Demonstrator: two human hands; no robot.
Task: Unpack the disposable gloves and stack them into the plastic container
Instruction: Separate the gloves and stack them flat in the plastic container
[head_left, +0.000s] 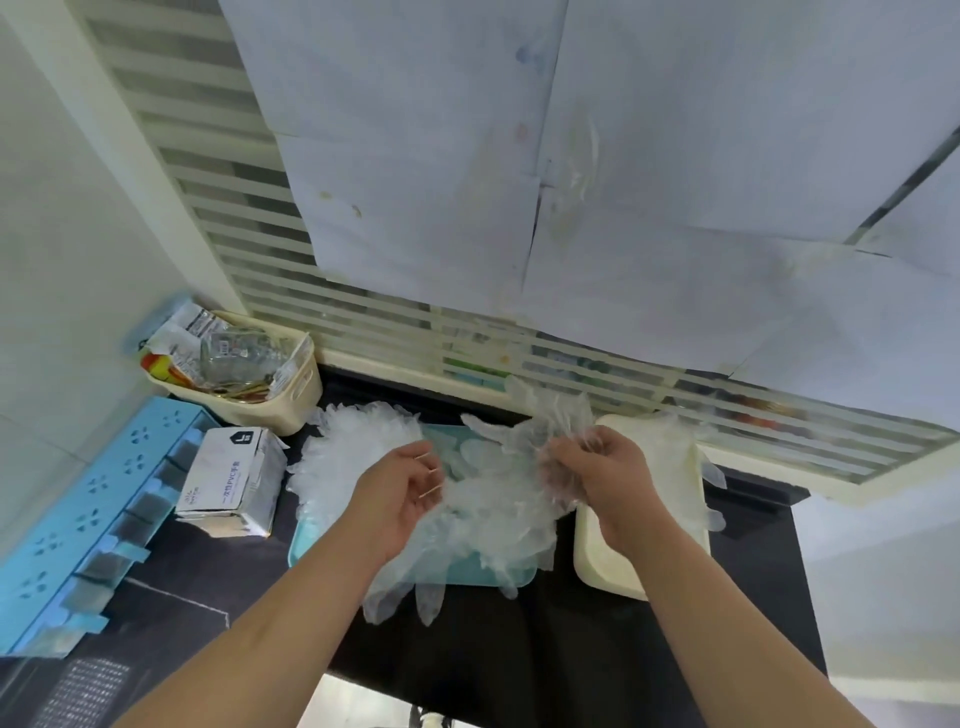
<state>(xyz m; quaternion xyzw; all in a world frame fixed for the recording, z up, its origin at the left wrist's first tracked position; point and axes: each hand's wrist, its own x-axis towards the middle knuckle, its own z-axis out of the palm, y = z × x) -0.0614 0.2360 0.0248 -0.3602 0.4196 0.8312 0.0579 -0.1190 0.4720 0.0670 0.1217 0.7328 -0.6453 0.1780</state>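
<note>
A heap of clear disposable gloves covers a teal tray on the black table. My right hand pinches a clear glove lifted just above the heap. My left hand hovers over the heap with its fingers loosely curled, holding nothing that I can see. To the right stands a cream plastic container with several gloves in it, some hanging over its far rim. The opened glove box lies to the left of the tray.
A cream basket full of packets and a glass jar sits at the back left. A blue rack runs along the left edge. A slatted wall with paper sheets rises behind the table. The table's front edge is near my forearms.
</note>
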